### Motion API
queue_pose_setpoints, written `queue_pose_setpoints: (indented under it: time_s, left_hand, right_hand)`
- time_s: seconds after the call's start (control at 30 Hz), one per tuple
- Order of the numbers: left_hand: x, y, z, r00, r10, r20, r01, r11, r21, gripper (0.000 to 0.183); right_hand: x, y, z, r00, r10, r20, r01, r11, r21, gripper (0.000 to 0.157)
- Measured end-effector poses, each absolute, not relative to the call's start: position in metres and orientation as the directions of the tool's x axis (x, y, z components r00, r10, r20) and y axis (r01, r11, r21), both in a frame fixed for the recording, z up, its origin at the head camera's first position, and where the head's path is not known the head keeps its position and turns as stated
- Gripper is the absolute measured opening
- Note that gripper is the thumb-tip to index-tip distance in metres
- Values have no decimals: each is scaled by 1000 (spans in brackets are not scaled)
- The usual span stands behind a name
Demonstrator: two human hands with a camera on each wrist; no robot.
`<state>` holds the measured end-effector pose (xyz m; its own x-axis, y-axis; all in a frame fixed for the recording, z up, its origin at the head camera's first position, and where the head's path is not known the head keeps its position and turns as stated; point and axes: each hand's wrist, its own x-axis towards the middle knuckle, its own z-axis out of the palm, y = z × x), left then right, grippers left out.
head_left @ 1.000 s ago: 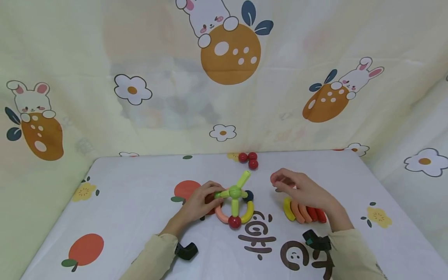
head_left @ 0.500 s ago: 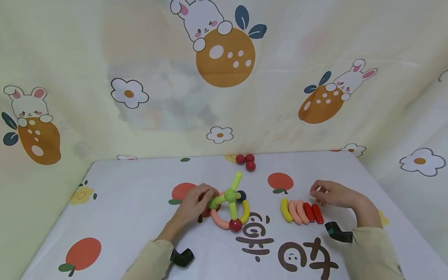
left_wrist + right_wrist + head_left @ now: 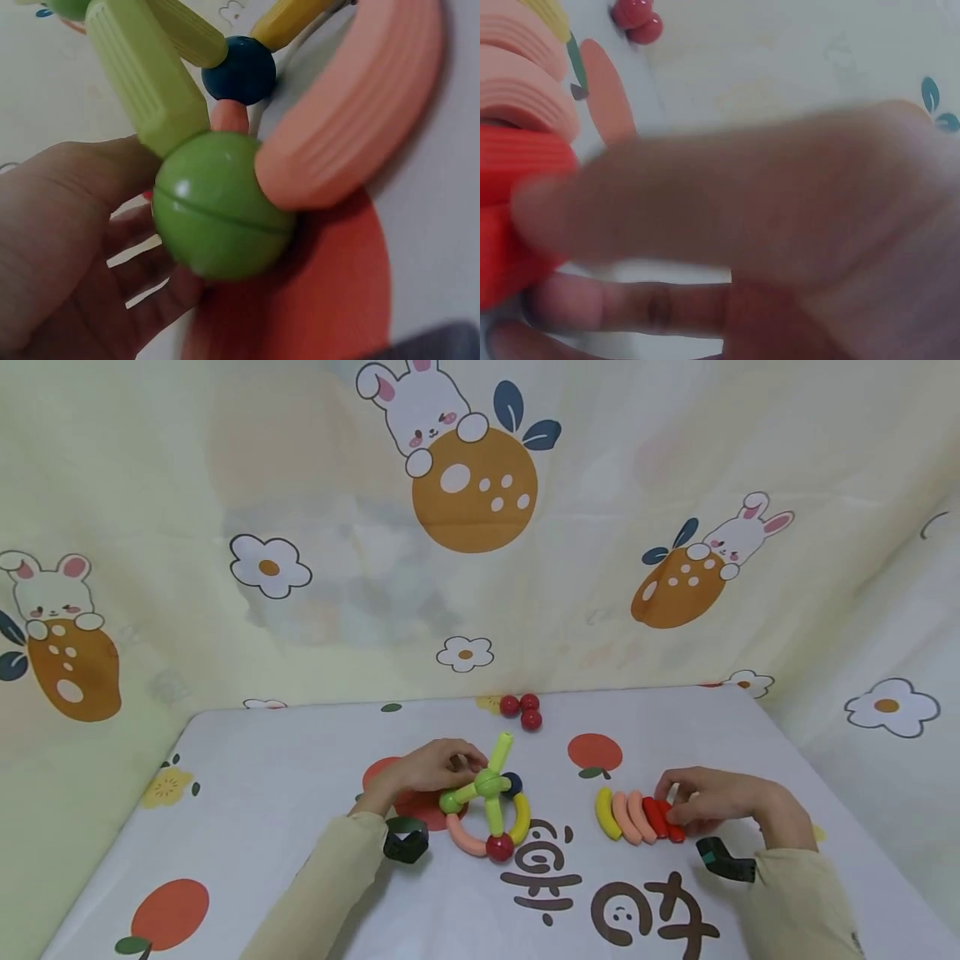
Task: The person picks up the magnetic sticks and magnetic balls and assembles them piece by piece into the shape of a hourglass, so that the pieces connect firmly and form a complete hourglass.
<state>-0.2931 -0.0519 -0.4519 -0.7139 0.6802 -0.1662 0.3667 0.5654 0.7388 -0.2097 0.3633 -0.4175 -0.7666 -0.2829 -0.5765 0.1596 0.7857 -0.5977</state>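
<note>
A toy frame of magnetic sticks and balls stands on the table, with a light green stick rising from it. Its ring has a green ball, a dark blue ball, a red ball, curved pink sticks and a yellow stick. My left hand is at the frame's far left side, its fingers behind the green ball; their tips are hidden, so their contact is unclear. My right hand pinches a red stick at the row's right end.
Beside that red stick lie another red stick, two pink sticks and a yellow curved stick. Three red balls sit near the back edge. A printed curtain hangs behind the table.
My right hand has moved right from the printed fruit, then down onto the red sticks. My left hand has shifted from the frame's left end to its far side.
</note>
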Motion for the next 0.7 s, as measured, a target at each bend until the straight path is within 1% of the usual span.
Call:
queue_pose_setpoints:
  time_s: [0.1,0.17,0.33,0.57,0.7]
  left_hand:
    - [-295,-45,-450,-692,699,-179,397,576,714,27]
    - [-295,-42,-451,-695,699,-171,418,585,695,25]
    - [-291,-42,-456,-722,673,-157,419,607,675,21]
    - [-282,-49,-460,-763,643,-70,442,597,670,22]
    - [-274,-54,-460,-792,608,-47,435,617,656,21]
  right_hand:
    - [-209,359,-419,-768,-285,-574,159,783,-602,29]
    - [-209,357,-420,-772,-284,-568,157,781,-604,28]
    - [-206,357,-420,-786,-275,-554,144,790,-596,27]
    - [-210,359,-423,-809,-269,-522,108,805,-584,26]
    - [-214,358,-423,-816,-268,-512,99,808,-580,26]
